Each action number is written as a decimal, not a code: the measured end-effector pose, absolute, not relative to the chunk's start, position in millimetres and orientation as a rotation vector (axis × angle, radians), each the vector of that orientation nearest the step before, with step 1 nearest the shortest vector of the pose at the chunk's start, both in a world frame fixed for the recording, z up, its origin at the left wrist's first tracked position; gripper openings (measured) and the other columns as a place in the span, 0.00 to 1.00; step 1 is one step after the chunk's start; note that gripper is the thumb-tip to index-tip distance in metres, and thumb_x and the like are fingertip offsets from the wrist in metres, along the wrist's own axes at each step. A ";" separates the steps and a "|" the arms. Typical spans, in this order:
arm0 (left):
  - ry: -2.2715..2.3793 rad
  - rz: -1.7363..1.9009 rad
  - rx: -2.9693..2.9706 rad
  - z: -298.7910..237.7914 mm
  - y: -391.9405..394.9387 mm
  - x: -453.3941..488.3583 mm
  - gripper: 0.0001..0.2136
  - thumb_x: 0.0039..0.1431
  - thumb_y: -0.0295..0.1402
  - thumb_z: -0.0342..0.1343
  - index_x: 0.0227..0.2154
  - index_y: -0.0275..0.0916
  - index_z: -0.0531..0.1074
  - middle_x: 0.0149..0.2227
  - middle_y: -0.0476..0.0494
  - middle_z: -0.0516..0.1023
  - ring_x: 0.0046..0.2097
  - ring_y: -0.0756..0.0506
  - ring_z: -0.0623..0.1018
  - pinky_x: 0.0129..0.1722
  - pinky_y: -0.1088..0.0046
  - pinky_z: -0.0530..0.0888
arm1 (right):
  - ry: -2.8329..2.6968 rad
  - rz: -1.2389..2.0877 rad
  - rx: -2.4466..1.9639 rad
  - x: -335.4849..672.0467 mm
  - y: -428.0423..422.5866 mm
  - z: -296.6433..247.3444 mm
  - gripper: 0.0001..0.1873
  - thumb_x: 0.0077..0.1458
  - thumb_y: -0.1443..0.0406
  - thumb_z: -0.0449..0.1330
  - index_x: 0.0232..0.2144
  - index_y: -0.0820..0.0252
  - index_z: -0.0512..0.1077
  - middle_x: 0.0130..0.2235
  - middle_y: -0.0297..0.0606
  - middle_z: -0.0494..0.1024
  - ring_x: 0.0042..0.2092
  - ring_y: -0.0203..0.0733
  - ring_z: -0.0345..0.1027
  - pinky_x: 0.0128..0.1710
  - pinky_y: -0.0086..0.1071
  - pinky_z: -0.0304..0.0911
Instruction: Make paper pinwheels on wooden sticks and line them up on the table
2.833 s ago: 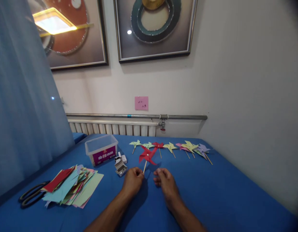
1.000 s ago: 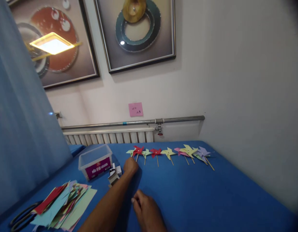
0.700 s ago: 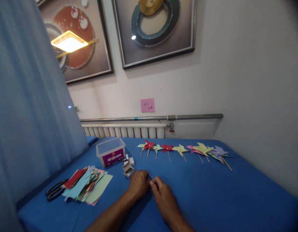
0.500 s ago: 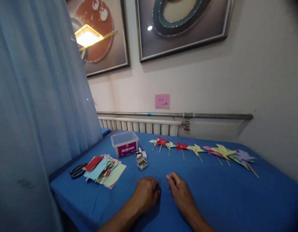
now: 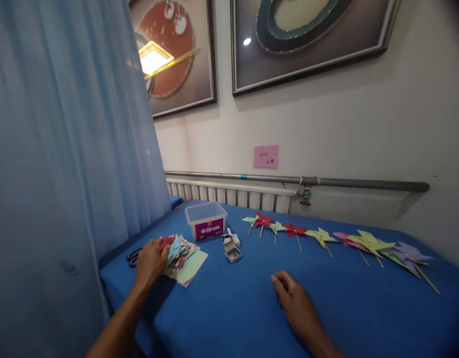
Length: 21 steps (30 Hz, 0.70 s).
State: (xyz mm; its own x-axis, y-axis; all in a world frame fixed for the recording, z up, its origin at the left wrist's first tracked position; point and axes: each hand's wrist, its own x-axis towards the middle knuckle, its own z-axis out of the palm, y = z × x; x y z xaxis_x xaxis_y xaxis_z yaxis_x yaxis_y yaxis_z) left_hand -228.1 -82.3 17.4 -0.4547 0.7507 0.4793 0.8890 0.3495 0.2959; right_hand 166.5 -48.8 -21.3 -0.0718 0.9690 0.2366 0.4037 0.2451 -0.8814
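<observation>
My left hand (image 5: 151, 263) is over the left part of a pile of coloured paper pieces (image 5: 190, 266). Its bent fingers and thumb close on the red paper (image 5: 166, 242) at the top of the pile, though part of the grip is hidden. Just behind this hand lie black-handled scissors (image 5: 133, 256), partly covered. My right hand (image 5: 292, 298) rests on the blue cloth (image 5: 229, 313) at the front, its fingers curled in and nothing visible in them.
A clear plastic tub (image 5: 206, 221) with a purple label stands behind the pile. A small open box (image 5: 232, 251) and a white box (image 5: 235, 239) sit beside it. Several paper pinwheels (image 5: 321, 235) on sticks line the back right. A blue curtain (image 5: 76, 149) hangs at left.
My left hand has moved left from the middle of the table onto the paper pile. The view has turned slightly left; my right hand stays curled near the front.
</observation>
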 end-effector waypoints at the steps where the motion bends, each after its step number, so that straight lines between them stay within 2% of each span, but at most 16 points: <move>1: -2.418 -0.613 -1.505 21.2 -78.1 -241.4 0.18 0.67 0.39 0.48 0.48 0.34 0.78 0.52 0.30 0.80 0.54 0.34 0.77 0.53 0.60 0.71 | -1.637 0.803 -1.307 166.3 -48.5 -21.3 0.19 0.58 0.48 0.51 0.24 0.52 0.64 0.21 0.27 0.62 0.24 0.39 0.57 0.28 0.33 0.55; 4: -2.550 -0.292 -1.559 23.1 -69.2 -258.1 0.19 0.67 0.40 0.46 0.44 0.34 0.80 0.50 0.28 0.81 0.52 0.32 0.79 0.49 0.59 0.71 | -1.644 0.802 -1.315 166.2 -48.2 -21.6 0.19 0.58 0.48 0.50 0.24 0.52 0.64 0.20 0.27 0.62 0.24 0.39 0.56 0.27 0.33 0.54; 7: -2.549 -0.190 -1.519 18.8 -65.5 -254.1 0.20 0.69 0.35 0.42 0.43 0.34 0.80 0.48 0.28 0.82 0.51 0.33 0.80 0.49 0.60 0.71 | -1.647 0.795 -1.313 167.0 -48.8 -21.2 0.18 0.58 0.48 0.51 0.25 0.53 0.65 0.20 0.27 0.62 0.24 0.39 0.57 0.27 0.33 0.54; 10: -2.560 -0.232 -1.479 16.5 -65.0 -247.8 0.20 0.69 0.34 0.41 0.43 0.36 0.81 0.47 0.29 0.83 0.49 0.34 0.81 0.46 0.62 0.70 | -1.643 0.795 -1.306 167.7 -48.9 -21.4 0.18 0.58 0.48 0.51 0.25 0.52 0.65 0.21 0.27 0.62 0.24 0.39 0.57 0.27 0.32 0.54; 16: -2.620 -0.351 -1.518 15.6 -68.3 -246.6 0.21 0.69 0.42 0.43 0.41 0.40 0.82 0.44 0.32 0.84 0.47 0.34 0.82 0.42 0.65 0.69 | -1.637 0.824 -1.315 166.3 -45.0 -25.7 0.18 0.57 0.48 0.51 0.25 0.52 0.63 0.20 0.26 0.60 0.24 0.39 0.56 0.26 0.32 0.53; 21: -2.350 -0.630 -1.379 24.7 -76.6 -246.8 0.18 0.68 0.35 0.44 0.39 0.37 0.81 0.46 0.33 0.83 0.47 0.37 0.80 0.47 0.64 0.69 | -1.643 0.822 -1.307 165.6 -45.5 -24.7 0.18 0.57 0.47 0.51 0.25 0.52 0.64 0.21 0.27 0.61 0.24 0.39 0.56 0.27 0.33 0.54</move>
